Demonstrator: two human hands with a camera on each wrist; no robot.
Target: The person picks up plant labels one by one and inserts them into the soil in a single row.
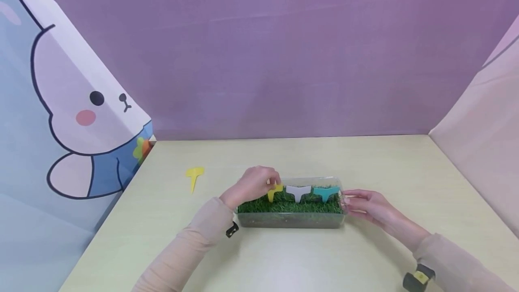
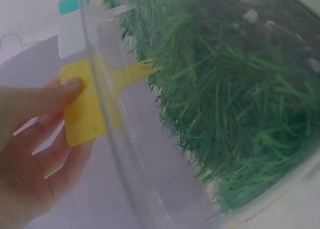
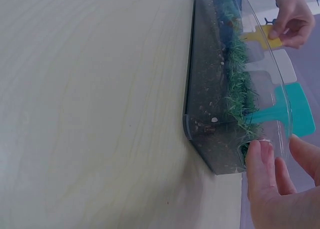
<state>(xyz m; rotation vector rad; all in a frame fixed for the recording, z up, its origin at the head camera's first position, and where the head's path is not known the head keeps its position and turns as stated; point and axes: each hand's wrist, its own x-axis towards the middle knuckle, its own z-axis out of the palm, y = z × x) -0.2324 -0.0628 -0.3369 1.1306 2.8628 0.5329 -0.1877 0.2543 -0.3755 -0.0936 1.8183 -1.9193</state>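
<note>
A clear plastic planter box holds dense green grass over dark soil. Three T-shaped plant labels stand in a row in it: yellow, white and teal. My left hand pinches the yellow label by its broad head, thumb on one face and fingers behind; its stem tip reaches into the grass. At the box's right end, my right hand rests extended fingers on the end wall, with the thumb by the rim close to the teal label.
Another yellow plant label lies flat on the pale wooden table, left of the planter. A purple cloth hangs behind the table, a cartoon-printed cloth at left and a pale cloth at right.
</note>
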